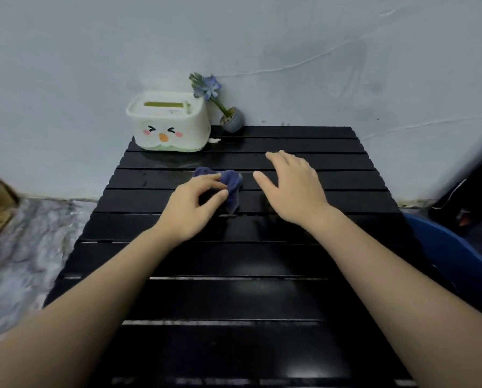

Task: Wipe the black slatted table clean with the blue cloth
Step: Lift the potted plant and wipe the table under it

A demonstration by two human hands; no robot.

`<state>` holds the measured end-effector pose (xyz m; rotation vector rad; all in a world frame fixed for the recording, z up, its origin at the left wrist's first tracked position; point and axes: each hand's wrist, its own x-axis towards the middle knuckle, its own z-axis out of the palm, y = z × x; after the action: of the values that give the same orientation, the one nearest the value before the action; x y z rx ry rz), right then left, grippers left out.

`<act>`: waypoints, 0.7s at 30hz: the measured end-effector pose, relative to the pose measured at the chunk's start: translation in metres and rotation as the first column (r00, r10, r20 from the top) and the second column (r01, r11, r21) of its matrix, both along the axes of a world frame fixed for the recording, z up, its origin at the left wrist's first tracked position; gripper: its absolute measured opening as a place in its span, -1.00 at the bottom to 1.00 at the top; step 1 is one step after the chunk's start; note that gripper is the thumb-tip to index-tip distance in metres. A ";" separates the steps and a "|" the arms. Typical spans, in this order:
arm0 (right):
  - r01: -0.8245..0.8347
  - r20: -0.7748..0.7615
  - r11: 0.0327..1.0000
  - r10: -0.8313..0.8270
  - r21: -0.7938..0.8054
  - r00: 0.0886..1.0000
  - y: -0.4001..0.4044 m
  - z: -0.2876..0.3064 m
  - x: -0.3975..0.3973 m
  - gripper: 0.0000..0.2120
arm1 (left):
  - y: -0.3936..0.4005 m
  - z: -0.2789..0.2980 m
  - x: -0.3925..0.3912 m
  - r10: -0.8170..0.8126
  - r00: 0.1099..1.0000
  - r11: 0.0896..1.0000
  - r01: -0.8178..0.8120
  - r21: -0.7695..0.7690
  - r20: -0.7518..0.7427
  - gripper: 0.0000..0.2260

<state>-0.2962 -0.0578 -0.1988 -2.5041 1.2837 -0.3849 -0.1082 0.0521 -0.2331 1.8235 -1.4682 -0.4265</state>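
Note:
The black slatted table (262,256) fills the middle of the head view. A crumpled blue cloth (232,182) lies on its far half, a little left of centre. My left hand (190,207) pinches the cloth's left edge between thumb and fingers. My right hand (293,187) hovers just right of the cloth with its fingers spread, palm down, holding nothing and apart from the cloth.
A white tissue box with a cartoon face (168,121) stands at the table's back left corner. A small pot with a blue flower (231,121) stands beside it against the wall. A blue tub (452,256) sits off the right edge.

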 end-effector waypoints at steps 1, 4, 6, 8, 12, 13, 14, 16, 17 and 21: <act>-0.022 -0.005 0.999 0.021 -0.023 1.000 -0.010 0.001 0.015 -0.45 | 0.001 -0.001 0.002 0.011 1.000 1.000 -0.011 -0.024 0.002 -0.77; -0.085 -0.035 0.993 0.082 -0.079 0.996 -0.042 0.000 0.057 -0.51 | -0.008 -0.004 0.008 0.080 0.989 0.991 -0.065 -0.115 0.126 -0.71; -0.120 -0.054 0.987 0.115 -0.104 0.992 -0.065 -0.002 0.083 -0.53 | -0.016 -0.007 0.008 0.076 0.955 0.997 -0.070 -0.032 0.287 -0.51; -0.142 -0.061 0.984 0.136 -0.111 0.989 -0.088 -0.004 0.105 -0.53 | -0.022 -0.014 0.003 0.042 0.921 0.990 -0.091 0.109 0.386 -0.36; -0.172 -0.062 0.982 0.167 -0.080 0.984 -0.125 -0.007 0.138 -0.51 | -0.032 -0.022 -0.004 0.008 0.872 0.979 -0.107 0.174 0.490 -0.32; -0.180 -0.055 0.981 0.176 -0.074 0.983 -0.131 -0.009 0.145 -0.52 | -0.035 -0.022 -0.005 0.001 0.875 0.982 -0.091 0.162 0.484 -0.33; -0.189 -0.040 0.979 0.186 -0.078 0.982 -0.134 -0.010 0.150 -0.54 | -0.037 -0.023 -0.006 -0.007 0.879 0.986 -0.073 0.149 0.477 -0.34; -0.198 0.001 0.975 0.200 -0.104 0.980 -0.138 -0.013 0.158 -0.63 | -0.043 -0.026 -0.009 -0.028 0.889 0.992 -0.033 0.124 0.458 -0.40; -0.197 0.012 0.973 0.200 -0.121 0.980 -0.139 -0.014 0.160 -0.67 | -0.045 -0.027 -0.012 -0.039 0.895 0.993 -0.014 0.115 0.444 -0.45; -0.201 0.050 0.966 0.212 -0.164 0.976 -0.143 -0.022 0.157 -0.71 | -0.052 -0.029 -0.018 -0.053 0.901 0.997 0.025 0.070 0.431 -0.55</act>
<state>-0.1396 -0.2008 -0.2210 -2.6990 0.9888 -0.5350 -0.1266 -0.0003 -0.2620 2.0311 -1.8059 -0.0831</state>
